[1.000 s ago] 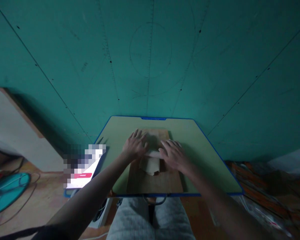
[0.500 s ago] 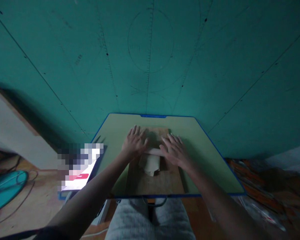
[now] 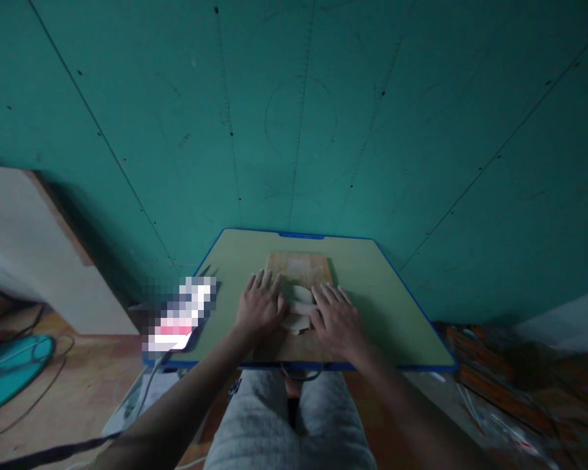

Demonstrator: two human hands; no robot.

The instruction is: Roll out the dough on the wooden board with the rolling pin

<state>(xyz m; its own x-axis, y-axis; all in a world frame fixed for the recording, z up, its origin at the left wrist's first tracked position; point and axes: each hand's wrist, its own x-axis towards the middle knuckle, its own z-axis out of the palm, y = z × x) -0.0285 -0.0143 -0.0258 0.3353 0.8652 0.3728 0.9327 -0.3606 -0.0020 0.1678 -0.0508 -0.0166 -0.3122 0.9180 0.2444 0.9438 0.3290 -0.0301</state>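
Note:
A flattened piece of pale dough lies on a wooden cutting board. Across its middle runs a pale rolling pin, with dough showing on both the far and near sides. My left hand presses palm-down over the pin's left end, fingers stretched forward. Over the right end lies my right hand, also flat with fingers extended. Both palms hide the pin's ends, and neither hand wraps around it.
The cutting board rests on a yellowish table with a blue rim, set against a green wall. A partly blurred lit screen stands at the table's left, its cable hanging down. Orange bundles lie on the floor at right.
Both hands have drawn toward my body with the rolling pin, from the dough's far edge to over its middle. The camera view has shifted slightly.

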